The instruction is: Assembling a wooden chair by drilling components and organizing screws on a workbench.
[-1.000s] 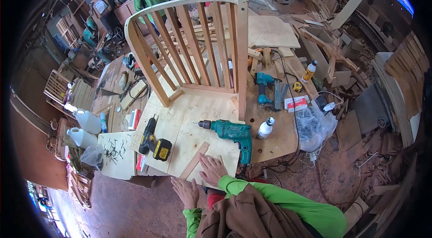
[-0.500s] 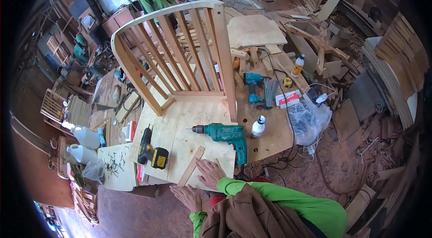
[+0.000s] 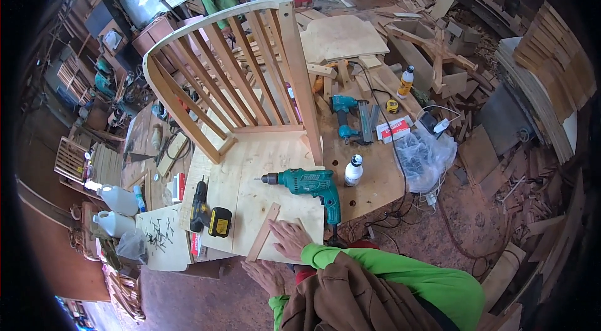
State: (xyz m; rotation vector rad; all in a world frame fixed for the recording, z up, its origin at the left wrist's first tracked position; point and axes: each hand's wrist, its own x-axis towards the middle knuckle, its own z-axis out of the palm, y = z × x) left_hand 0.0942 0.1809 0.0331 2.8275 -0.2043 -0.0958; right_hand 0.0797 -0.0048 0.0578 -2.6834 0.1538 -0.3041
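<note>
A slatted wooden chair back (image 3: 305, 105) stands upright on a pale plywood board (image 3: 247, 165). On the board's near part lies a narrow wooden strip (image 3: 261, 234), slanting toward me. My right hand (image 3: 290, 241) rests flat beside the strip, fingers spread and nothing gripped. At the board's near edge, by the strip's lower end, my left hand (image 3: 265, 276) is open with its fingers stretched out. Beyond my hands a green corded drill (image 3: 311, 184) lies on its side, pointing left. A black and yellow cordless drill (image 3: 200, 211) lies to the left of the strip.
To the right are a white bottle (image 3: 354, 171), a teal nail gun (image 3: 344, 119), a tape measure (image 3: 392, 105) and a plastic bag (image 3: 426, 159). Scattered screws (image 3: 159, 234) and white jugs (image 3: 116, 223) are at left. Cords hang over the right edge. Two people stand at the back.
The whole view has shifted slightly. My hands hold nearly the same places by the strip. At the back, one person's arm now stretches out to the right.
</note>
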